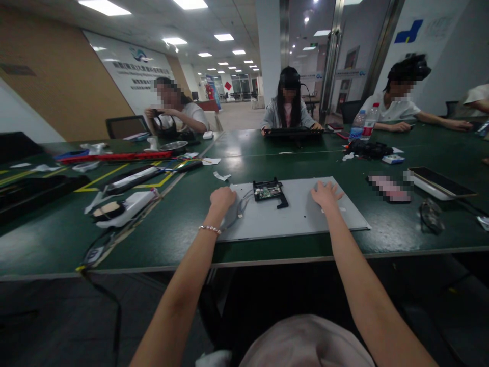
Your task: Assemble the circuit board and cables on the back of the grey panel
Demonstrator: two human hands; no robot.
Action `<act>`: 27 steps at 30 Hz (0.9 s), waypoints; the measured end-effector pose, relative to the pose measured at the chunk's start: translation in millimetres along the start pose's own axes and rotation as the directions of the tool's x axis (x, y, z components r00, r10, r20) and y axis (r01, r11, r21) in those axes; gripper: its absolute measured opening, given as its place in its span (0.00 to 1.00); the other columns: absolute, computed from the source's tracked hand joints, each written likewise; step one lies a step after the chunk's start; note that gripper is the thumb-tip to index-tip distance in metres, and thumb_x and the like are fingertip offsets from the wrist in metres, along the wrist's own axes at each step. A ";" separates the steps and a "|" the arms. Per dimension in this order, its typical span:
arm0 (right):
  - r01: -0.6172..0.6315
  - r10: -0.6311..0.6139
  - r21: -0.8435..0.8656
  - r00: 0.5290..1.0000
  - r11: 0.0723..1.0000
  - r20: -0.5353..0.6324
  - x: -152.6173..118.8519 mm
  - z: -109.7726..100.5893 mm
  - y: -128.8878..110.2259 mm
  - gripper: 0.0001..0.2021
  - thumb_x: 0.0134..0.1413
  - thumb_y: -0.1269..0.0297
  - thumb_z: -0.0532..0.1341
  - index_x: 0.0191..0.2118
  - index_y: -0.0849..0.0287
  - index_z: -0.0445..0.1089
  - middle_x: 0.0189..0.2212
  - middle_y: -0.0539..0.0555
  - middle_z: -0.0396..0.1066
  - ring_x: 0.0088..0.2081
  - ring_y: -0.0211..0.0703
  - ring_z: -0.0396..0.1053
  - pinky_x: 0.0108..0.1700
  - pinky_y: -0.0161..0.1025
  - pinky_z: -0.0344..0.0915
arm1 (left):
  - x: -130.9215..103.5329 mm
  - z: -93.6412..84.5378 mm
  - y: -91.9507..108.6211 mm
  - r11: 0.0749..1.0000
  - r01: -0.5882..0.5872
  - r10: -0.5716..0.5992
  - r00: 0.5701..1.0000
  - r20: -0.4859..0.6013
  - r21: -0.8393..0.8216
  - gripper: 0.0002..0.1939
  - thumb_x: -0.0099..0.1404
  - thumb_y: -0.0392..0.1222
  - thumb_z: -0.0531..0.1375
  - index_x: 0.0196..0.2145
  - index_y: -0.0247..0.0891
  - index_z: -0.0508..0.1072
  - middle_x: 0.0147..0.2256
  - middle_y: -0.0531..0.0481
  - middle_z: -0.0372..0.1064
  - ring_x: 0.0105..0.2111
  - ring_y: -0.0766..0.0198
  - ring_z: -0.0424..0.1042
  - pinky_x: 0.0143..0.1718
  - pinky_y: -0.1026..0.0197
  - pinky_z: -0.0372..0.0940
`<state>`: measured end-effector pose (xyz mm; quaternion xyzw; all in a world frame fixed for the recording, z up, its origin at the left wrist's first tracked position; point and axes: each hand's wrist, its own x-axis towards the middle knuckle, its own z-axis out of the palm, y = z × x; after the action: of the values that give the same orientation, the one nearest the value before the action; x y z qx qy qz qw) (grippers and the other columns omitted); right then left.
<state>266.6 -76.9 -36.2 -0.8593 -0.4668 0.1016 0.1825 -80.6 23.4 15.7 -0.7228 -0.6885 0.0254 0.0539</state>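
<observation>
Panel [275, 221] lies flat on counter [160, 244], circuit board [268, 191] nr back edge, bare room in front; L hand [223, 198] curled at L edge, grip unclear; R hand [326, 196] spread open, R side.

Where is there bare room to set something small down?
The green table is bare between the white device and left hand, and behind the grey panel toward the person opposite. The panel is bare in front of the circuit board. It is crowded far left and around the bottles.
</observation>
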 end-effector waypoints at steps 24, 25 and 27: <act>0.051 -0.051 0.000 0.998 0.999 -0.022 -0.4 1.1 -3.3 0.25 0.66 0.56 0.51 0.64 0.59 0.63 0.68 0.69 0.50 0.70 0.72 0.41 0.62 0.77 0.39 | -7.6 -6.9 2.2 0.996 -0.087 0.086 0.995 0.055 0.003 0.25 0.70 0.48 0.48 0.50 0.27 0.76 0.50 0.30 0.73 0.50 0.44 0.73 0.48 0.53 0.68; 0.074 -0.074 0.006 0.997 0.997 -0.018 -0.9 0.4 -5.3 0.25 0.66 0.56 0.52 0.64 0.59 0.62 0.68 0.68 0.50 0.70 0.73 0.40 0.62 0.77 0.39 | -8.4 -7.3 2.6 0.996 -0.086 0.086 0.995 0.056 -0.002 0.25 0.70 0.48 0.48 0.51 0.27 0.75 0.50 0.30 0.73 0.51 0.44 0.73 0.48 0.54 0.68; 0.137 -0.137 0.038 0.991 0.990 -0.002 -1.6 -1.0 -10.7 0.25 0.65 0.57 0.53 0.64 0.58 0.63 0.68 0.67 0.52 0.69 0.73 0.42 0.62 0.77 0.40 | -9.5 -7.8 3.3 0.997 -0.078 0.079 0.995 0.057 -0.009 0.25 0.70 0.48 0.49 0.51 0.28 0.75 0.51 0.30 0.73 0.51 0.45 0.73 0.48 0.55 0.68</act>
<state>257.9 -73.2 -30.9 -0.8216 -0.5228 0.0979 0.2050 -76.9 13.5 22.7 -0.7484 -0.6610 0.0459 0.0307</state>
